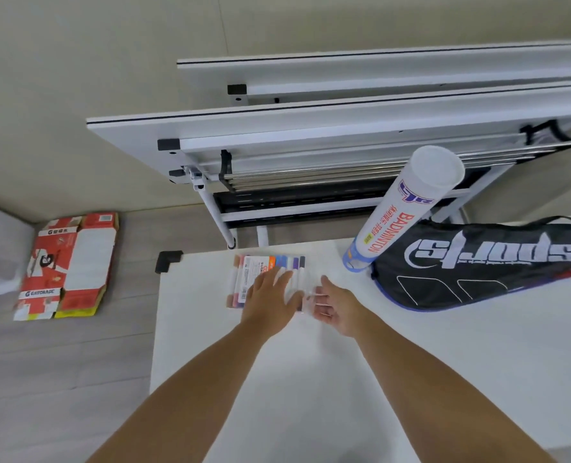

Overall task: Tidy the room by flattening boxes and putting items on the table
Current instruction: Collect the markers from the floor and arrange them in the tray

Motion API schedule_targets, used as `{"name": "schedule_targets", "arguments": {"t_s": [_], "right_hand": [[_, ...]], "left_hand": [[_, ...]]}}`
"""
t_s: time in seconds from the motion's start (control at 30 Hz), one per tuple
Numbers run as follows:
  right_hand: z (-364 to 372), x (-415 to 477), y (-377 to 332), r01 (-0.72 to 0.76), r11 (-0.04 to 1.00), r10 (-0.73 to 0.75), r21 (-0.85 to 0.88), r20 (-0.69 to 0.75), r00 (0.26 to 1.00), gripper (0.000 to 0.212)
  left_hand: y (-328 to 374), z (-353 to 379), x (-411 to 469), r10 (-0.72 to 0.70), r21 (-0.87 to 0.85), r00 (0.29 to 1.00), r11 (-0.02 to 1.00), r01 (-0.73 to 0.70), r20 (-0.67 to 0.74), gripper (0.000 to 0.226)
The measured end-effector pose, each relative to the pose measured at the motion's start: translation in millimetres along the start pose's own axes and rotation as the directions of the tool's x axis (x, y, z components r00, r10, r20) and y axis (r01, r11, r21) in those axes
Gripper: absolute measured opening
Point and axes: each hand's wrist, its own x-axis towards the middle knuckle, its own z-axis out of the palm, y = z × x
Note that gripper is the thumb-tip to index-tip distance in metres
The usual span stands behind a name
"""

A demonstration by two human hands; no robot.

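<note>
Head view: one marker pack (256, 269), one tube (407, 208), one flattened box (67, 265).

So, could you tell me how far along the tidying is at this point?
Done: the red box lies flattened on the floor, and the badminton tube and racket bag are on the table. In hand: the marker pack lies on the table, left hand flat on it, right hand open beside it. Left: no other loose item is in view.

White table (311, 379): markers (259, 272), tube (401, 218), racket bag (478, 262).
</note>
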Motion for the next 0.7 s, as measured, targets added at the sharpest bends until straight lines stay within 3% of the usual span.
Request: {"name": "schedule_targets", "arguments": {"t_s": [0.17, 0.33, 0.5, 0.63, 0.7], "right_hand": [[4.2, 11.1, 1.9, 0.114, 0.962, -0.122, -0.248, -0.015, 0.992, 0.013], [18.7, 27.6, 1.7, 0.174, 0.717, -0.309, -0.675, -0.083, 0.948, 0.016], [53.5, 26.3, -0.4, 0.196, 0.569, -0.395, -0.799, -0.057, 0.917, 0.037], [81.7, 27.5, 0.4, 0.195, 0.504, -0.415, -0.842, -0.037, 0.909, 0.026], [90.9, 27.5, -0.6, 0.200, 0.482, -0.414, -0.853, -0.021, 0.910, 0.030]], "left_hand": [[-41.6, 4.8, -2.0, -0.158, 0.081, 0.987, 0.984, 0.157, 0.013, 0.053], [-76.6, 4.8, -5.4, -0.214, 0.124, 0.976, 0.970, 0.209, 0.028, 0.059], [-97.7, -0.1, -12.5, -0.286, 0.027, 0.958, 0.958, 0.286, 0.005, 0.061], [-117.9, -10.8, -16.4, -0.315, -0.026, 0.949, 0.949, 0.315, -0.012, 0.061], [-126.4, -16.4, -16.1, -0.316, -0.022, 0.949, 0.949, 0.315, -0.019, 0.061]]}}
